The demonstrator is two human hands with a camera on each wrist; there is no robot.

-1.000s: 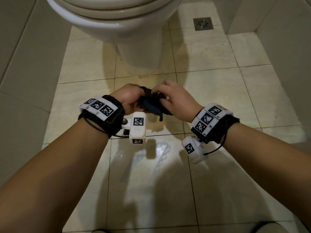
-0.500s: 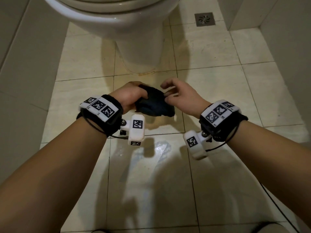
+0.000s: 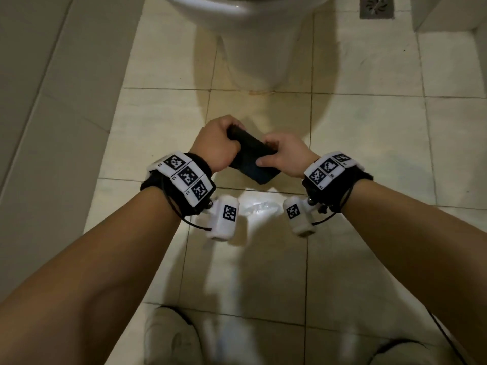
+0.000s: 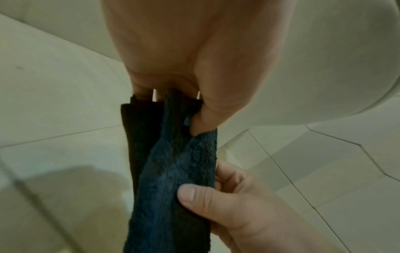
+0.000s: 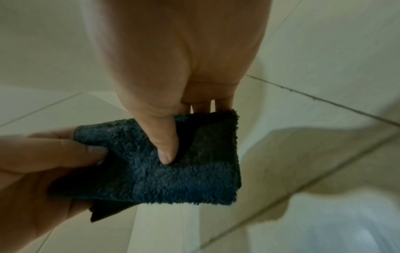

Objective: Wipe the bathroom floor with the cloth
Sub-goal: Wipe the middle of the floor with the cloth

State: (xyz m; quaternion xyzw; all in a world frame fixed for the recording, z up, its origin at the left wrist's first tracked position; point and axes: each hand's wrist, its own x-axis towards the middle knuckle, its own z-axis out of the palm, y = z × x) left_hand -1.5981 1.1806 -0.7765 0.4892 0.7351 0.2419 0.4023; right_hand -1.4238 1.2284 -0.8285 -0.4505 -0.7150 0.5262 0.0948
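A dark blue fluffy cloth [image 3: 251, 159] is folded into a thick pad and held in the air above the beige tiled floor [image 3: 163, 122], in front of the toilet base. My left hand [image 3: 220, 144] grips its far end, thumb pressed into the cloth [image 4: 179, 171]. My right hand [image 3: 282, 156] pinches the near end, thumb on top and fingers underneath, as the right wrist view shows on the cloth [image 5: 173, 171]. Both hands hold it at once.
The white toilet [image 3: 253, 35] stands straight ahead. A floor drain [image 3: 376, 6] lies at the top right by a wall corner. A tiled wall [image 3: 39, 101] runs along the left. A wet, shiny patch [image 3: 259, 206] sits below the hands. My shoes [image 3: 171, 338] show at the bottom.
The bunched cloth has been folded flatter into a pad. My right hand, apart from it half a second ago, now pinches it. The head view has tilted down toward my feet.
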